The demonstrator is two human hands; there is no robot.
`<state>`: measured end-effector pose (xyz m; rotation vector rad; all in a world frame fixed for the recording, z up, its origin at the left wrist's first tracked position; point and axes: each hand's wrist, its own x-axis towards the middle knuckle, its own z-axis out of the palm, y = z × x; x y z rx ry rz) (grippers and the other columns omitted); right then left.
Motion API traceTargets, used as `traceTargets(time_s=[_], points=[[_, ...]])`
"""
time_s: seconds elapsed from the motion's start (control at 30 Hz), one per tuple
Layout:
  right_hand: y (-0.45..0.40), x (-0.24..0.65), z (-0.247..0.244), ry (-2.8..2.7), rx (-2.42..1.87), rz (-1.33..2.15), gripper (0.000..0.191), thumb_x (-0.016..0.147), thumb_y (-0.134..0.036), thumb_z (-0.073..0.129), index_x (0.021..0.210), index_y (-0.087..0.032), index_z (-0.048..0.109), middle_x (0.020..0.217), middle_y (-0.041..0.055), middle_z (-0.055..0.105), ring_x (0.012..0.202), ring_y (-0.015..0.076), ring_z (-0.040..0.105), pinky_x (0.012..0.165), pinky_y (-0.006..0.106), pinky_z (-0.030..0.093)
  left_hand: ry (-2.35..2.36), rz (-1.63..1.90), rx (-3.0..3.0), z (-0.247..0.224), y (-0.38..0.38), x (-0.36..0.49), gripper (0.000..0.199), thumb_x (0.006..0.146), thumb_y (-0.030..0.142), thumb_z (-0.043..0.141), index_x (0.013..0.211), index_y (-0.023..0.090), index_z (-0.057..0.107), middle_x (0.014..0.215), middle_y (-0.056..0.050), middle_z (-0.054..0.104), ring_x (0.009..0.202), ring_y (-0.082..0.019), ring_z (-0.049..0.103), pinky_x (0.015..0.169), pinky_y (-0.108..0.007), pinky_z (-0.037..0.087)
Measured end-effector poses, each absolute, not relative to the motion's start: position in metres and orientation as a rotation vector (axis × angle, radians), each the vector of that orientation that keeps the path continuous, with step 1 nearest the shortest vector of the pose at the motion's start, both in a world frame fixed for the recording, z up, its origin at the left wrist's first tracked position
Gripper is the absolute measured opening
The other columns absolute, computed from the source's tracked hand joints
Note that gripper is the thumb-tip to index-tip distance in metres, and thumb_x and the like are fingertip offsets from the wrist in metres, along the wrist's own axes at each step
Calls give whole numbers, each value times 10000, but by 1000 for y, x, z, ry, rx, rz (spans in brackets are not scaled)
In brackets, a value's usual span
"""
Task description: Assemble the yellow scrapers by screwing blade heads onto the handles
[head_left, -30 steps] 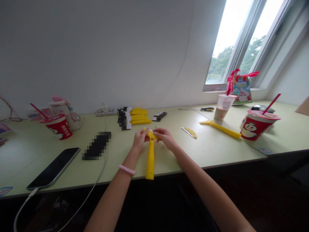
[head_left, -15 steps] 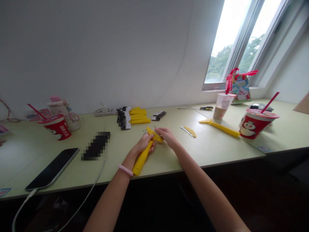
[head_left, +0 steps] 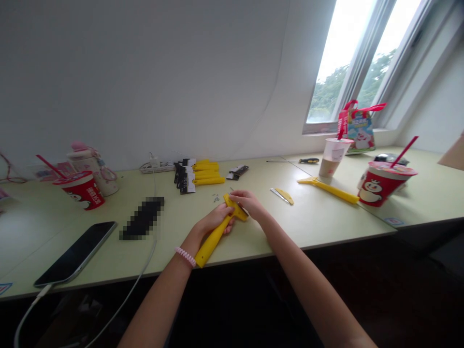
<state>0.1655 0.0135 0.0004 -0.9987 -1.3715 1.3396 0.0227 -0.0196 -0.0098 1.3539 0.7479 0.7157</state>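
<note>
My left hand [head_left: 213,223] grips the handle of a yellow plastic scraper [head_left: 212,243], which slants down toward the table's front edge. My right hand [head_left: 248,201] holds the scraper's wider yellow head [head_left: 237,209] from the far side, with its fingers over the top. Some small metal screws [head_left: 216,198] lie just beyond my left hand. To the right sit a loose utility blade [head_left: 280,195] and a small yellow piece [head_left: 284,195]. Farther right lies another yellow scraper [head_left: 328,190].
Bundled yellow handles with black cards [head_left: 197,175] lie behind my hands, beside a screwdriver [head_left: 293,160]. A charging phone [head_left: 75,246], a pixelated black object [head_left: 142,218], red cups [head_left: 380,183], a bottle [head_left: 92,175] and a power strip [head_left: 155,166] share the pale green table [head_left: 311,227].
The scraper handle has swung from pointing straight toward me to slanting down-left, and my left hand has moved down it. The screws are now visible beyond my hands.
</note>
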Motion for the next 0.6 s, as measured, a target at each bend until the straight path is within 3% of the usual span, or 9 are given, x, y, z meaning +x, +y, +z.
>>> traceTargets(time_s=[0.3, 0.6], points=[[9, 170, 9, -1427, -1111, 1348, 225, 644, -345, 642, 733, -141, 671, 615, 9, 593, 522, 94, 465, 478, 222, 314, 779, 715, 1322, -2, -22, 22, 193, 811, 332, 374, 768, 159, 447, 525, 6, 491, 369, -88, 458, 364, -206, 369], [12, 172, 8, -1392, -1139, 1339, 239, 591, -325, 677, 715, -120, 675, 596, 1, 568, 536, 77, 439, 499, 209, 317, 783, 728, 1373, -4, -21, 22, 215, 811, 326, 352, 742, 145, 447, 522, -2, 493, 370, -93, 464, 363, -208, 371]])
